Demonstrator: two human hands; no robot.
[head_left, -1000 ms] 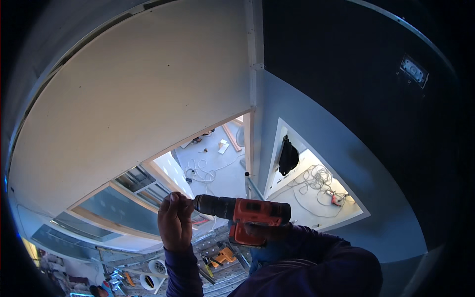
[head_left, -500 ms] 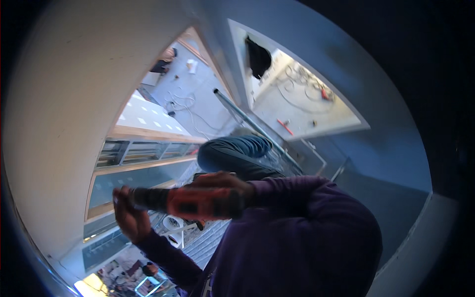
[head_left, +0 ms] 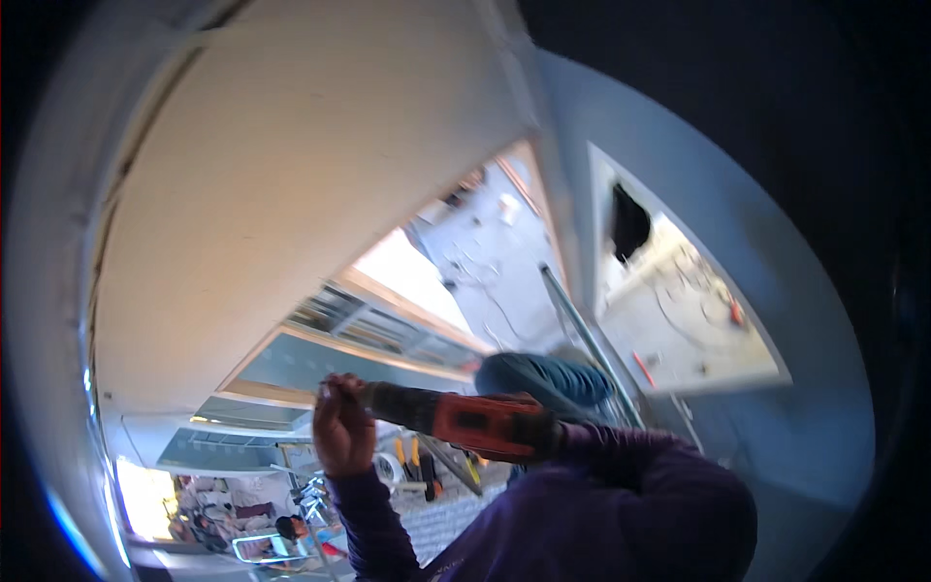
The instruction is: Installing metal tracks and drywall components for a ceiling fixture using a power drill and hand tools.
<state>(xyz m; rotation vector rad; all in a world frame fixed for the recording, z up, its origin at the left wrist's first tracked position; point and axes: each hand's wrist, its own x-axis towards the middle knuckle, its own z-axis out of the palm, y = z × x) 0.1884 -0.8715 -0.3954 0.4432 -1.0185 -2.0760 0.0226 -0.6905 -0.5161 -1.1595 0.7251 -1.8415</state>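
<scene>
A red and black cordless drill (head_left: 490, 424) lies level across my body, its dark chuck end pointing left. My right hand (head_left: 527, 399) is wrapped round it at the back, largely hidden behind the drill body. At the chuck end, my left hand (head_left: 344, 434) is raised with its fingertips pinched together close to the tip. Whatever sits between those fingertips is too small and blurred to name.
Pale board (head_left: 252, 204) fills the upper left. Beside my bent leg (head_left: 543, 380) slants a metal pole (head_left: 582, 335). An opening at right shows a floor with cables (head_left: 669, 301). Low at left, another person (head_left: 289, 529) is near a light-blue metal frame (head_left: 254, 550).
My view has swung, so the room appears shifted right and down. Both hands and the drill appear farther right, with the left fingertips still at the chuck end.
</scene>
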